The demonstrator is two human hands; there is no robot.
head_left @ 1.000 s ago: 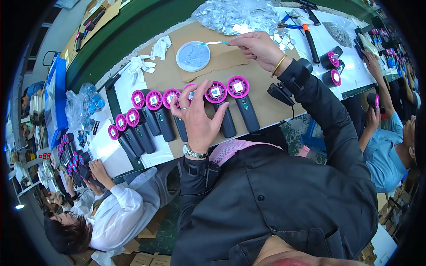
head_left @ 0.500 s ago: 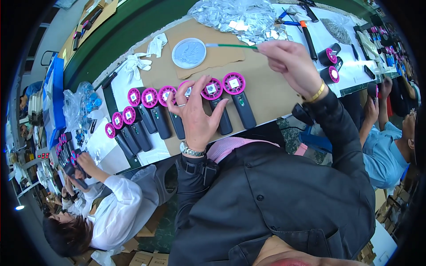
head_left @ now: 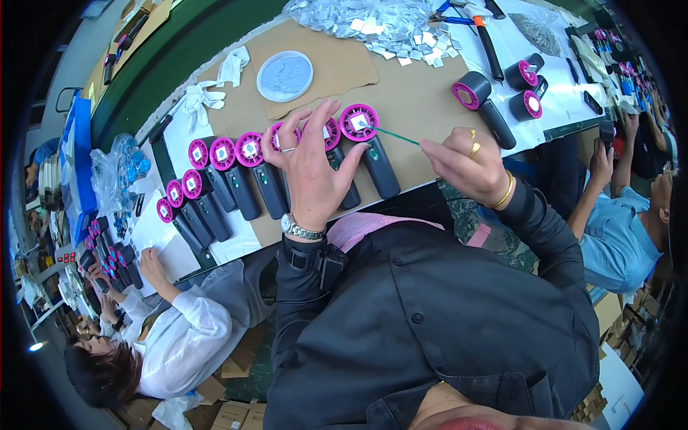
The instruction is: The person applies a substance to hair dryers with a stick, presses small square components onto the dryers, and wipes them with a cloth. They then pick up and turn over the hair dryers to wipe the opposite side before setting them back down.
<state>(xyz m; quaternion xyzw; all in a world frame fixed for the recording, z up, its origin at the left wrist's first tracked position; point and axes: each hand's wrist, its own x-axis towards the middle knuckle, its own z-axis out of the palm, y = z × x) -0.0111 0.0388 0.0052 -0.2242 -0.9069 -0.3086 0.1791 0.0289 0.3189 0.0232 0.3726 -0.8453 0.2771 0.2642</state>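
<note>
My right hand (head_left: pixel 469 163) pinches a thin green stick (head_left: pixel 398 136). The stick's tip touches the white square on the pink head of a handheld fan (head_left: pixel 381 172), at the right end of a row. My left hand (head_left: pixel 313 168) is open, its fingers spread over neighbouring fans in that row; whether they press on the pink rims I cannot tell. The palm and fingers partly cover two of the fans. Several more fans (head_left: pixel 245 192) lie to the left, white squares in their pink heads. Beyond the row sits a round white dish (head_left: pixel 307 92) of bluish-grey paste (head_left: pixel 285 75).
Small silvery square pieces (head_left: pixel 430 43) are heaped at the back. To the right lie an orange-and-black hammer (head_left: pixel 489 49) and three dark fans with pink rims (head_left: pixel 494 122). White gloves (head_left: pixel 198 102) lie at left. Co-workers sit on the left (head_left: pixel 186 337) and right (head_left: pixel 618 247).
My right hand has come down and nearer, taking the stick's tip from beside the dish to the end fan's white square. My left hand stays over the row. The view has shifted slightly.
</note>
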